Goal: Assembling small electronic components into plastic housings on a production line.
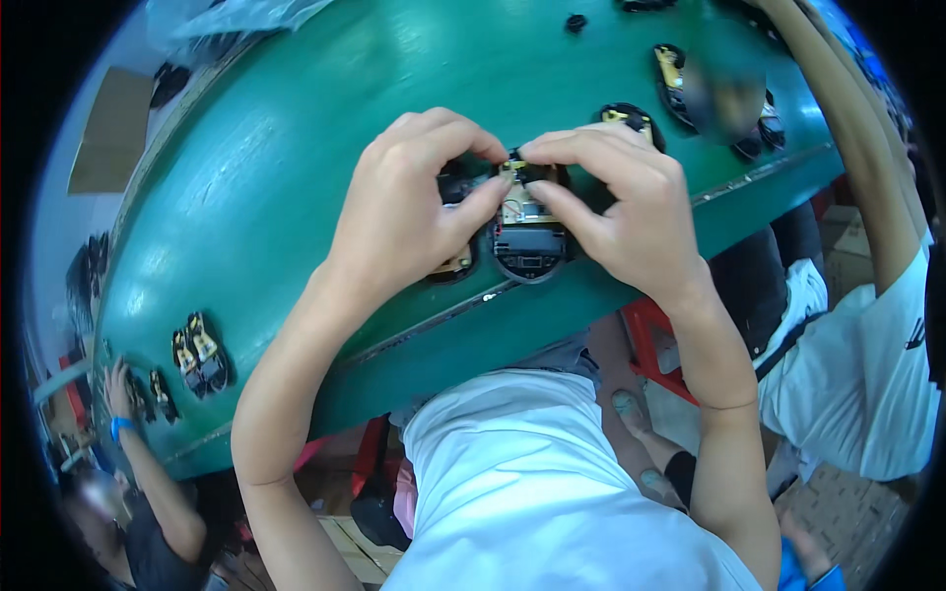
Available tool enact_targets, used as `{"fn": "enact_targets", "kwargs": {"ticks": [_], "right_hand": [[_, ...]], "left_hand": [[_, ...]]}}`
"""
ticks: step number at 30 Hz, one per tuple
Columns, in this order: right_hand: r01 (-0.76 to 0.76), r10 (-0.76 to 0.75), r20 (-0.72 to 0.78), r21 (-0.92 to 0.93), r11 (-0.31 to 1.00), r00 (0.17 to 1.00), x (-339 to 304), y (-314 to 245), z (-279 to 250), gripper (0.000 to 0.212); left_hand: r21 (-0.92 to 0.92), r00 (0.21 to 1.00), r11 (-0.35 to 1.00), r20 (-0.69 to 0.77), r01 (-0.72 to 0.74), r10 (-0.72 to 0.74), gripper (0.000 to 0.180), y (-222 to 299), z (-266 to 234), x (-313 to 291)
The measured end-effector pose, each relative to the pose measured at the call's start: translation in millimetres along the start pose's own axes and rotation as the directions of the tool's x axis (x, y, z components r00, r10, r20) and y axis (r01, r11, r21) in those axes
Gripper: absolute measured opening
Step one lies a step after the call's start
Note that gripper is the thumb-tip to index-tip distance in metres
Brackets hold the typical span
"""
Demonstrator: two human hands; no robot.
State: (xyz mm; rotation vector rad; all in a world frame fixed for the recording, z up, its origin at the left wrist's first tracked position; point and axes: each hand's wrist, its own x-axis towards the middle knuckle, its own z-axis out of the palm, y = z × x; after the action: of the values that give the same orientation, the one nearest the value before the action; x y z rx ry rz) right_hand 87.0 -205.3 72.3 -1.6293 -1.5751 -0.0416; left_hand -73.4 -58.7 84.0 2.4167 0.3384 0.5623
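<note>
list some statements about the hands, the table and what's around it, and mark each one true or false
1. The tabletop is green. True.
2. The left hand has its fingertips at the upper part of a black device. True.
3. The right hand hangs at the person's side. False: its fingertips are at that device too.
4. A co-worker's hand at the far left has a blue wristband at its wrist. True.
5. The red stool stands on the tabletop. False: it is down below it.
</note>
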Motion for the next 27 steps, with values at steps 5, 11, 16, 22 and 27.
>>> {"fn": "enact_targets", "kwargs": {"ticks": [5, 11, 16, 22, 27], "right_hand": [[0.04, -0.039, -0.035, 0.011, 0.999, 0.999, -13.3, 13.7, 16.3, 0.022], [-0.014, 0.014, -0.123, 0.003, 1.0, 0.992, -34.6, 2.1, 36.9, 0.015], [0.0, 0.001, -0.159, 0.005, 1.0, 0.987, -25.9, -0.1, 55.6, 0.016], [-0.091, 0.089, -0.193, -0.003, 0.996, 0.977, -24.7, -9.6, 59.5, 0.019], [-0.109, 0.109, -0.165, 0.006, 0.994, 0.98, -15.3, -19.7, 75.8, 0.019]], "left_hand": [[-0.161, 0.999, 0.986, 0.004, -0.035, 0.036, 0.015, -0.5, 22.6, 9.7], [-0.106, 0.961, 0.963, 0.107, -0.246, 0.257, 0.015, -11.4, 18.5, 3.5], [0.019, 0.918, 0.932, 0.177, -0.362, 0.354, 0.027, -18.8, -4.2, 6.6], [-0.072, 0.905, 0.923, 0.181, -0.379, 0.386, 0.018, -27.6, -10.7, 12.3], [-0.055, 0.919, 0.952, 0.25, -0.301, 0.304, 0.016, -34.8, -29.1, 4.6]]}}
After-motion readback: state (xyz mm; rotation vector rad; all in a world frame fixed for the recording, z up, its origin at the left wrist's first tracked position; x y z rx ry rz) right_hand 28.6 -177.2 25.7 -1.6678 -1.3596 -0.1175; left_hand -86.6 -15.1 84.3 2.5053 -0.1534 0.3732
